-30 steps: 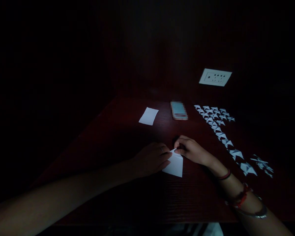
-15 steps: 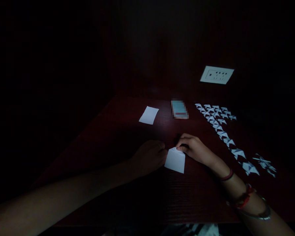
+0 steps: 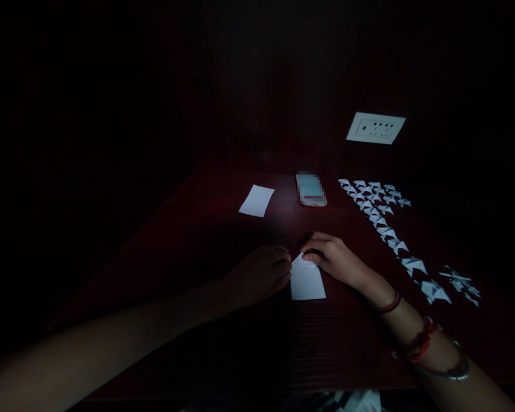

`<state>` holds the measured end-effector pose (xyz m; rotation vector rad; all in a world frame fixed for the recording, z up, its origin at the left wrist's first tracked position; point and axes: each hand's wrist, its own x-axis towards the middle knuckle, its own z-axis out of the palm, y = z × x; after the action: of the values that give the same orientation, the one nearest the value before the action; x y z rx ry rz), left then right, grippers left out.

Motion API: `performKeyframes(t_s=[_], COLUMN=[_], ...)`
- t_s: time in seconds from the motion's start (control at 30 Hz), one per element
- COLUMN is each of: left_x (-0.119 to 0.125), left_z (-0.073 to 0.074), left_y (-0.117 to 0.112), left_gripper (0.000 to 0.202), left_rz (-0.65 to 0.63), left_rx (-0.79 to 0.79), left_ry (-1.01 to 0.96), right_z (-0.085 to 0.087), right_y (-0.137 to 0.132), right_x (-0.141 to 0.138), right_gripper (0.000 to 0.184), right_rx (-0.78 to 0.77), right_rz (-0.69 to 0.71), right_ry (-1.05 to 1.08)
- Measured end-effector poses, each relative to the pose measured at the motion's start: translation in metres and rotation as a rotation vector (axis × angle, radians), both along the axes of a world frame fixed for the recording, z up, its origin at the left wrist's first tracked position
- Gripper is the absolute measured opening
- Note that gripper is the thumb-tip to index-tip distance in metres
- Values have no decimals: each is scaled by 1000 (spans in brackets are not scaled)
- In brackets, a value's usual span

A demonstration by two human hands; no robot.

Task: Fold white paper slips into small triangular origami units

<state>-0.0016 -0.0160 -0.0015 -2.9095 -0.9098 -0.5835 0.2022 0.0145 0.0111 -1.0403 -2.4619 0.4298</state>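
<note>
A small white sheet of paper (image 3: 308,283) lies on the dark red table, its far edge folded over at a slant. My right hand (image 3: 332,256) pinches that folded edge between thumb and fingers. At the sheet's left side, my left hand (image 3: 264,272) has its fingers curled together, with the fingertips at the paper's edge. Deep shadow covers this hand, and part of the fold is hidden under the right thumb.
Farther back lie a blank white paper sheet (image 3: 257,201) and a phone (image 3: 311,189) with a lit screen. Rows of folded paper pieces (image 3: 376,219) run along the right, near some paper scraps (image 3: 460,283). A wall socket (image 3: 375,127) is behind.
The paper has turned slightly, so its near edge now lies more level. My right hand has shifted a little left along the fold. My left hand stays beside the paper.
</note>
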Motion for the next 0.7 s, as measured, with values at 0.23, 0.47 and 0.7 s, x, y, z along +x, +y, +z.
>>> performKeyframes(t_s=[0.23,0.47,0.7], left_x=[0,0,0], left_z=[0,0,2], left_y=[-1,-4,-3], left_gripper=[19,16,27], left_rz=[-30,-36,-42], left_rx=[-9,-6,-18], left_ry=[18,3,65], right_z=[-1,-1,4], right_y=[1,2,-1], right_x=[0,1,1], right_gripper=[13,13,17], right_rx=[0,21,57], right_rz=[-18,-22,17], right_ry=[-6,-15,-67])
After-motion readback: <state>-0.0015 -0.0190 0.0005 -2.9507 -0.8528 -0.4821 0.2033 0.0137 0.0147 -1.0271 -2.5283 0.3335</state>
